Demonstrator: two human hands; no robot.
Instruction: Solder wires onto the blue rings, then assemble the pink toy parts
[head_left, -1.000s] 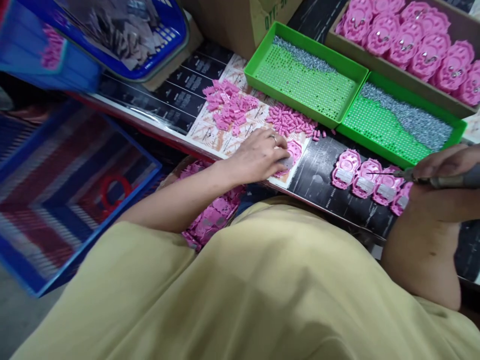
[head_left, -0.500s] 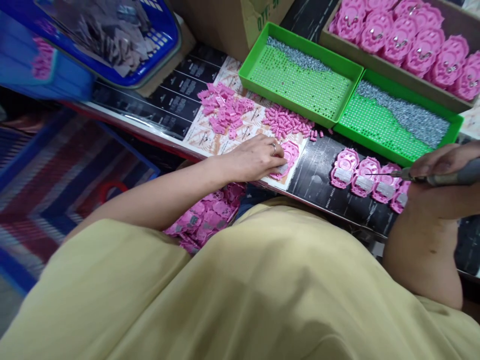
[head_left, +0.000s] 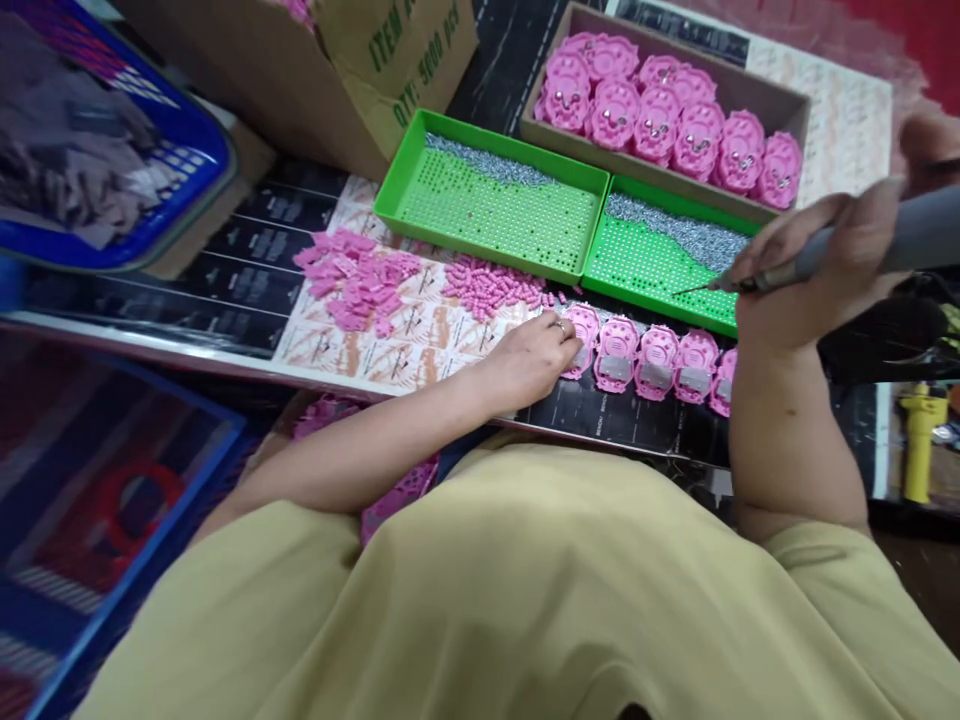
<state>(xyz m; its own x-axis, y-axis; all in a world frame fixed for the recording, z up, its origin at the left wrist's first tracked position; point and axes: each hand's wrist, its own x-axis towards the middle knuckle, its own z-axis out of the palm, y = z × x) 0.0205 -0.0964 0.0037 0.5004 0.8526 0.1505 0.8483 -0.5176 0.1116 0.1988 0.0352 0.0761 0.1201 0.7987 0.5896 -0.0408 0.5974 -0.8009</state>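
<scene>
My left hand (head_left: 529,362), a ring on one finger, has its fingers closed on the edge of a pink plastic casing (head_left: 582,336) at the left end of a row. Beside that casing lie several matching pink casings (head_left: 657,358), each with a grey plate across its lower part. My right hand (head_left: 832,245) is wrapped round a grey electric screwdriver (head_left: 802,262). Its thin bit points left, over the right green tray (head_left: 671,300), apart from the casings. My right forearm hides the right end of the row.
The left green tray (head_left: 487,240) and its neighbour hold small metal screws. Small pink parts (head_left: 356,280) and pink cylinders (head_left: 491,285) lie in piles left of the row. Behind stand a box of pink casings (head_left: 656,125) and a carton (head_left: 360,60). A blue basket (head_left: 202,160) is at left.
My left hand has carried its casing rightward, up to the left end of the row. My right hand has lifted the screwdriver away from the casings. The view has also shifted.
</scene>
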